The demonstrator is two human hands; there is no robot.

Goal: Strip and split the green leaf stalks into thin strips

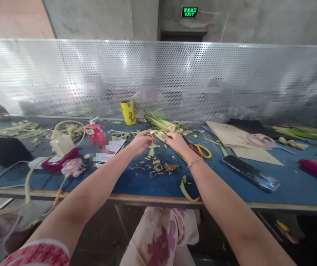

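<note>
A tangle of brown twine (171, 167) lies on the blue table (147, 188), near its front edge. Just beyond this tangle, the person's left hand (144, 142) and right hand (175, 142) meet over a pale plant strip (157, 133), which is lifted above the table. The left grip pinches one end of the strip in its fingertips; the right grip presses thumb and fingers together on the other end. A thin bracelet (195, 162) circles the right wrist.

Small plant scraps (156, 161) are strewn beside the twine on its left and far sides. A curled green strip (187, 189) lies to its right, closer to the person. Past the twine and the hands rests a bundle of green stalks (159, 122), and left of that, a yellow cylindrical container (128, 112) stands upright.

To the right of the twine, and farther back, lie scissors (202, 150) with red and yellow handles. A smartphone (251, 173) lies well apart on the same side, and beyond it are pale sheets (230, 136) with a pink ring (259, 141) on them.

Left of the twine, and farther back, stands a red drink carton (95, 135). Behind everything on the table, a perforated metal screen (175, 62) runs across.
</note>
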